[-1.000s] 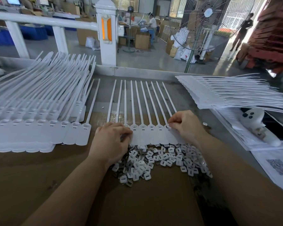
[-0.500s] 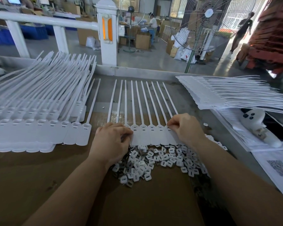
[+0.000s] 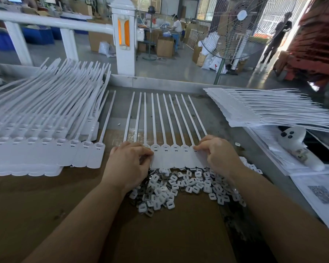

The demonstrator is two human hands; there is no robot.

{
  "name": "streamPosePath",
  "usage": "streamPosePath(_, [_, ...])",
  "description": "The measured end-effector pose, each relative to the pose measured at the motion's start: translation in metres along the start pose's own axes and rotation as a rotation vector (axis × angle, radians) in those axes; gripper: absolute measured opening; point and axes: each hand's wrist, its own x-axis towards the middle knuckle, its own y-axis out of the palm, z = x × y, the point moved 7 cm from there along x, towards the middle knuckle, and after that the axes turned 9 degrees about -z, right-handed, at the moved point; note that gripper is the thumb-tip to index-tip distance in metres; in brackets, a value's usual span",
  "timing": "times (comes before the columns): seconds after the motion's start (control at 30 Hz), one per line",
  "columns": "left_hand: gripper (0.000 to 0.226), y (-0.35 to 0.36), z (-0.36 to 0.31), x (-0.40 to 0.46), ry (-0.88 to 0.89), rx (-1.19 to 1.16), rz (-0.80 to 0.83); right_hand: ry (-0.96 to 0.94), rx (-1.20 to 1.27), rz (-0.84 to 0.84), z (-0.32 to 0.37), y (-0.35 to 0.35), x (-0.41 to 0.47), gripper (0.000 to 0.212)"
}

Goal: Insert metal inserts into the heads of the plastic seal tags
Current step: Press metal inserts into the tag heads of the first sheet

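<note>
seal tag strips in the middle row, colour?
White, the seal tag strips; clearest in the head view.
</note>
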Motion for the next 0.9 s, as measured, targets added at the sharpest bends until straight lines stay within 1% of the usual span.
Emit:
streamPosePath(0.1, [0.017,0.000,0.000,0.000,0.001,0.002,-0.001,0.009,-0.005,0.030,0.001,-0.002,0.000,0.036])
streamPosePath(0.23, [0.017,0.000,0.000,0.000,-0.008,-0.005,-0.002,0.019,0.093,-0.064,0.005,-0.015,-0.011,0.024])
streamPosePath(0.3, [0.017,0.000,0.000,0.001,-0.003,-0.002,-0.002,0.037,0.136,-0.060,0.006,-0.018,-0.017,0.018])
streamPosePath(0.47, [0.017,0.000,0.001,0.000,-0.008,-0.006,-0.006,0.009,0.189,0.101,0.015,-0.019,-0.027,0.008])
streamPosePath(0.57, [0.017,0.000,0.000,0.000,-0.007,0.000,0.000,-0.011,0.152,0.195,0.017,-0.016,-0.032,0.005])
streamPosePath(0.67, [0.016,0.000,0.001,0.000,-0.014,-0.016,-0.004,-0.018,0.119,0.206,0.017,-0.014,-0.034,0.008])
streamPosePath(0.77, [0.016,0.000,0.001,0.000,-0.012,-0.010,0.000,-0.043,0.103,0.204,0.019,-0.015,-0.037,0.006])
streamPosePath(0.9, [0.017,0.001,0.001,0.000,-0.016,-0.005,0.006,-0.058,0.118,0.209,0.020,-0.016,-0.039,0.016])
